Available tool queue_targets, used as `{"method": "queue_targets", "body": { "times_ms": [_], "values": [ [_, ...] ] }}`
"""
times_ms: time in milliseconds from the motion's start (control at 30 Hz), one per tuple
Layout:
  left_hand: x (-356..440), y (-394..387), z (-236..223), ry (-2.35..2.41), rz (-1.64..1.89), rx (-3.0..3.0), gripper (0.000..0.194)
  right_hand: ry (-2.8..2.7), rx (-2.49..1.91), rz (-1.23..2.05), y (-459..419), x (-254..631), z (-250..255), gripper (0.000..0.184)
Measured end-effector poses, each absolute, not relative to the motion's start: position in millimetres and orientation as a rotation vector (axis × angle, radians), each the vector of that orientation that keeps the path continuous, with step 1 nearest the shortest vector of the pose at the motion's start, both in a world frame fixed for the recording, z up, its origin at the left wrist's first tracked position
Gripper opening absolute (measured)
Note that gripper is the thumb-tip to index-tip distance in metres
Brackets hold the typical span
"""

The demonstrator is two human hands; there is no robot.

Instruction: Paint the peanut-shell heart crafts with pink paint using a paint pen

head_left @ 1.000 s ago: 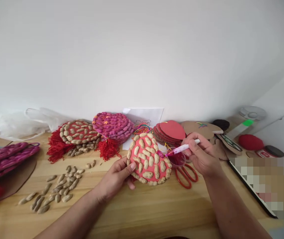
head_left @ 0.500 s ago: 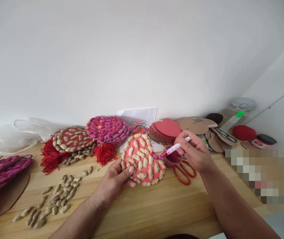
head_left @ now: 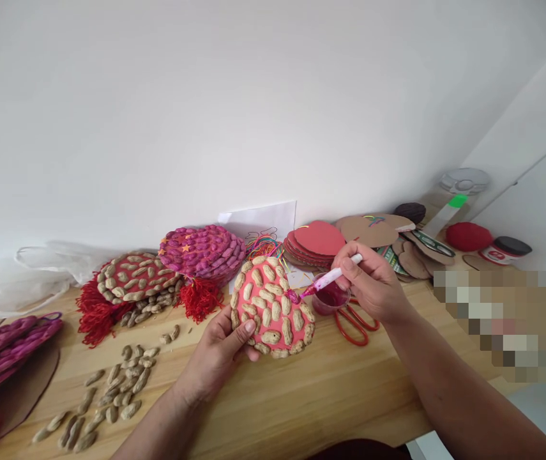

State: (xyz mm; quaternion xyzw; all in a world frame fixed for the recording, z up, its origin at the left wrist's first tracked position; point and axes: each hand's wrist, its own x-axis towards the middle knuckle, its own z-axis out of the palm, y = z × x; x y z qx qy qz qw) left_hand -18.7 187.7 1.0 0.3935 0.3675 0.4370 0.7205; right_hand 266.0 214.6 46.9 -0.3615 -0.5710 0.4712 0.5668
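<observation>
My left hand (head_left: 219,351) grips the lower left edge of a red egg-shaped card covered with glued peanut shells (head_left: 271,306), holding it tilted above the wooden table (head_left: 301,396). My right hand (head_left: 373,284) pinches a white-handled paintbrush (head_left: 330,279) whose magenta tip touches a peanut at the card's upper right. A small clear cup of magenta paint (head_left: 331,299) sits just under the brush, beside my right hand.
Red-handled scissors (head_left: 356,322) lie by the cup. Loose peanuts (head_left: 114,393) are scattered at the left. Finished peanut pieces with red tassels (head_left: 133,281), a magenta one (head_left: 203,249), stacked red cards (head_left: 318,241) and brown cardboard cutouts (head_left: 373,230) line the wall.
The view has shifted, so everything sits slightly lower and to the left. The brush tip has moved from above the paint cup onto a peanut on the card. My left hand keeps its grip.
</observation>
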Motion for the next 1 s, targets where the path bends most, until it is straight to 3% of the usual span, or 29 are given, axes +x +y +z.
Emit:
{"method": "queue_targets", "body": {
  "times_ms": [1000],
  "values": [
    [-20.2, 187.3, 2.0, 0.892, 0.952, 0.911, 0.035, -1.384, -0.866, 1.067, 212.2, 262.5, 52.1, 0.028]
  ]
}}
